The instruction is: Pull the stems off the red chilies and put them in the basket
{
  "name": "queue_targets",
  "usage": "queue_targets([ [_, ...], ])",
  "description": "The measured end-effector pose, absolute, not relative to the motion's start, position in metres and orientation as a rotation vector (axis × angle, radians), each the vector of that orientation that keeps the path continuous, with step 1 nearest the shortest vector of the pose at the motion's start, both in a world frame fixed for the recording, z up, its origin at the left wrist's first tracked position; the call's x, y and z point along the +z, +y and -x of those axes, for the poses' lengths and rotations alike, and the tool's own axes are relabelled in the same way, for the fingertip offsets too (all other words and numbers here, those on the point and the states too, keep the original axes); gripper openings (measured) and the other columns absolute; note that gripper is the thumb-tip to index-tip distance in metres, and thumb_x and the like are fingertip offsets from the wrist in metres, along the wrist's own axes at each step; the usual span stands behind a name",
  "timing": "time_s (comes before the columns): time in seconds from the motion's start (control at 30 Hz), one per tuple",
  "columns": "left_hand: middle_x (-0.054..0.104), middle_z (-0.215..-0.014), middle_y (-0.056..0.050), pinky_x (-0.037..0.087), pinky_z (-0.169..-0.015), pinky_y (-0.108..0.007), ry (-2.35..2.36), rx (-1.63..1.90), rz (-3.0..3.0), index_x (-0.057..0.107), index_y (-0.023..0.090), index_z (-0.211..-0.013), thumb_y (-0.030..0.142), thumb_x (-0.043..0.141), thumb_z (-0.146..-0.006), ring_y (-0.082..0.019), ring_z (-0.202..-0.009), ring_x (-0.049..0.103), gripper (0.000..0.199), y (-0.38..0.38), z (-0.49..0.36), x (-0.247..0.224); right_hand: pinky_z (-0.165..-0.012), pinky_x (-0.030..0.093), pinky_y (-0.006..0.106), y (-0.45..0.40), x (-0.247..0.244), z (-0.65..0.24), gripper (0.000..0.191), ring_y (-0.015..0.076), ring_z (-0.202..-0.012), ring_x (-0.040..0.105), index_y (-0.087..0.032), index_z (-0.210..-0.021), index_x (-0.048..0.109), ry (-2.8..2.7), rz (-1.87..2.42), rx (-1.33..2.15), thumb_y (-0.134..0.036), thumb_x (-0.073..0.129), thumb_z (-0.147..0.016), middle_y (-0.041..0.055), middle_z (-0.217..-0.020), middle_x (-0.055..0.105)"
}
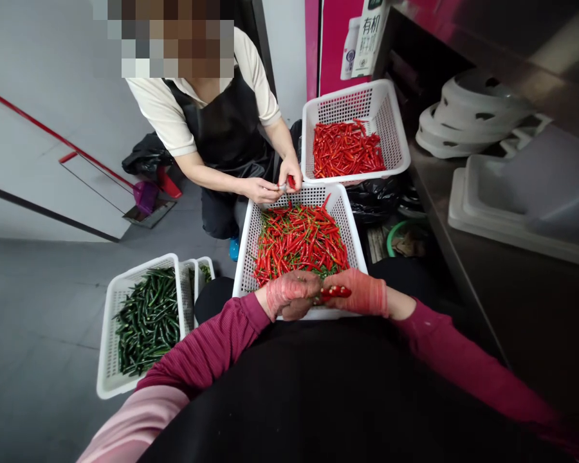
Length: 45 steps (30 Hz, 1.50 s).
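Note:
Both my hands wear pinkish-red gloves and meet over the near edge of a white perforated basket (358,247). That basket holds a heap of red chili peppers (302,241), many with green stems. My right hand (364,292) is closed around a few red chili peppers (336,291), whose cut-looking ends face my body. My left hand (294,294) is closed with its fingertips against the right hand's fingers; whatever it pinches is hidden.
Opposite me a person in a black apron (222,132) holds red chili in their hands (275,185). A second white basket (401,151) of red chilies stands behind. Lower left is a basket (107,366) of dark green chilies. A metal counter (463,270) runs along the right.

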State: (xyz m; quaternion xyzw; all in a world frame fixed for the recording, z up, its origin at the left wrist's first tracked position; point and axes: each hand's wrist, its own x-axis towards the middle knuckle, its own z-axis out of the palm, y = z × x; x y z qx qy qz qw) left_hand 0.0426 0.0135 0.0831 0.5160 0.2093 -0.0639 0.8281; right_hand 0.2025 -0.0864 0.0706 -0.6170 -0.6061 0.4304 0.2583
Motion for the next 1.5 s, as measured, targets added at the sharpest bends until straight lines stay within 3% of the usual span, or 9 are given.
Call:
queue_targets([
  [0.2, 0.062, -0.073, -0.002, 0.044, -0.059, -0.023, 0.658, -0.216, -1.881, 0.060, 0.018, -0.094, 0.037, 0.064, -0.066, -0.014, -0.064, 0.059, 0.034, 0.028, -0.052, 0.074, -0.048, 0.041, 0.024, -0.091, 0.065, -0.237, 0.029, 0.0113, -0.052, 0.052, -0.016, -0.089, 0.060, -0.896, 1.621, 1.058, -0.034, 0.064, -0.066, 0.0000, -0.065, 0.061],
  [0.3, 0.062, -0.098, -0.011, 0.043, -0.076, -0.036, 0.906, -0.499, -2.394, 0.065, 0.018, -0.090, 0.035, 0.065, -0.065, -0.025, -0.090, 0.058, 0.030, 0.020, -0.070, 0.054, -0.041, 0.038, 0.022, -0.094, 0.067, -0.243, 0.040, 0.0098, -0.046, 0.051, -0.014, -0.098, 0.056, -0.666, 1.379, 1.231, -0.034, 0.067, -0.065, 0.0006, -0.064, 0.060],
  [0.43, 0.064, -0.084, -0.017, 0.042, -0.072, -0.044, 1.189, -0.763, -2.369, 0.065, 0.013, -0.075, 0.033, 0.063, -0.068, -0.032, -0.088, 0.059, 0.022, 0.013, -0.092, 0.032, -0.041, 0.040, 0.020, -0.093, 0.065, -0.236, 0.035, 0.0102, -0.051, 0.055, -0.014, -0.086, 0.053, -0.516, 1.267, 1.321, -0.030, 0.071, -0.061, 0.0027, -0.070, 0.061],
  [0.6, 0.051, -0.050, -0.002, 0.038, -0.050, -0.025, 1.043, -0.419, -2.094, 0.055, 0.015, -0.056, 0.026, 0.061, -0.062, -0.015, -0.051, 0.053, 0.014, 0.026, -0.073, 0.039, -0.040, 0.042, 0.019, -0.089, 0.046, -0.226, 0.031, 0.0099, -0.051, 0.054, -0.014, -0.076, 0.053, -0.451, 1.357, 1.411, -0.028, 0.074, -0.057, 0.0010, -0.063, 0.059],
  [0.73, 0.048, -0.049, 0.003, 0.028, -0.038, -0.020, 0.920, -0.038, -1.583, 0.051, 0.016, -0.068, 0.039, 0.049, -0.074, -0.007, -0.035, 0.038, 0.024, 0.027, -0.060, 0.059, -0.047, 0.047, 0.021, -0.080, 0.042, -0.205, 0.033, 0.0145, -0.067, 0.059, -0.014, -0.081, 0.058, -0.479, 1.276, 1.542, -0.031, 0.074, -0.058, 0.0046, -0.074, 0.063],
  [0.9, 0.056, -0.066, -0.001, 0.039, -0.058, -0.022, 0.829, 0.177, -2.058, 0.055, 0.017, -0.071, 0.032, 0.049, -0.078, -0.012, -0.062, 0.052, 0.017, 0.028, -0.067, 0.067, -0.042, 0.043, 0.023, -0.070, 0.047, -0.193, 0.028, 0.0107, -0.045, 0.052, -0.014, -0.071, 0.054, -0.456, 1.221, 1.594, -0.033, 0.071, -0.059, -0.0005, -0.055, 0.058],
  [1.1, 0.053, -0.105, -0.011, 0.039, -0.077, -0.031, 0.907, -0.298, -2.862, 0.060, 0.018, -0.097, 0.020, 0.054, -0.076, -0.022, -0.095, 0.050, 0.022, 0.054, -0.071, 0.037, -0.047, 0.048, 0.026, -0.077, 0.046, -0.227, 0.031, 0.0134, -0.051, 0.057, -0.016, -0.088, 0.055, -0.271, 1.187, 1.475, -0.022, 0.069, -0.062, 0.0001, -0.063, 0.060],
  [1.27, 0.056, -0.098, -0.015, 0.039, -0.076, -0.036, 0.854, -0.648, -2.968, 0.065, 0.013, -0.092, 0.015, 0.058, -0.073, -0.027, -0.095, 0.051, 0.021, 0.061, -0.086, 0.013, -0.053, 0.053, 0.031, -0.080, 0.041, -0.234, 0.033, 0.0167, -0.056, 0.061, -0.013, -0.093, 0.057, -0.177, 1.188, 1.439, -0.015, 0.066, -0.062, 0.0030, -0.066, 0.062],
  [1.5, 0.060, -0.079, -0.012, 0.038, -0.074, -0.033, 0.753, -0.427, -2.791, 0.066, 0.015, -0.071, 0.022, 0.061, -0.071, -0.024, -0.084, 0.056, 0.009, 0.048, -0.083, 0.050, -0.065, 0.051, 0.029, -0.061, 0.028, -0.211, 0.034, 0.0145, -0.066, 0.061, -0.017, -0.092, 0.059, -0.671, 1.621, 1.207, -0.022, 0.070, -0.060, -0.0001, -0.077, 0.066],
])
